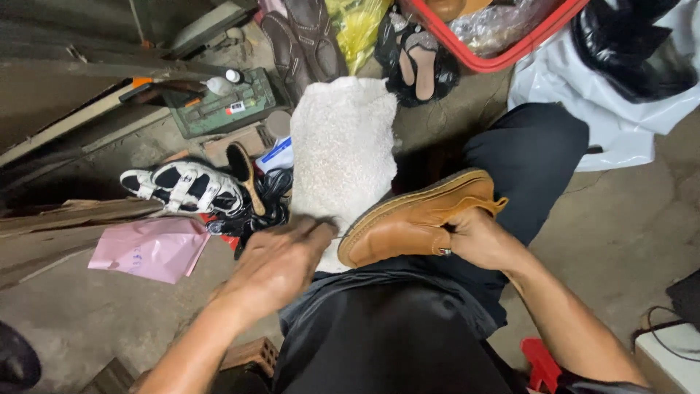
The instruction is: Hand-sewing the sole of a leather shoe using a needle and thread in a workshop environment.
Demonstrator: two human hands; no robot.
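My right hand (477, 237) grips a tan leather shoe (415, 215) by its opening, holding it on its side over my lap with the toe pointing left. My left hand (281, 263) rests with fingers bent on the near edge of a white fluffy cloth (341, 149) that hangs over my left knee. It is motion-blurred, and whether the fingers pinch the cloth is unclear. My black trousers (525, 157) fill the middle of the view.
On the concrete floor to the left lie a black-and-white sandal (186, 188), a shoe brush (244, 174), a pink plastic bag (153, 249) and a green toolbox (222, 106). Brown shoes (302, 40), a black sandal (419, 66), a red basket (503, 58) and a white bag (620, 109) lie beyond.
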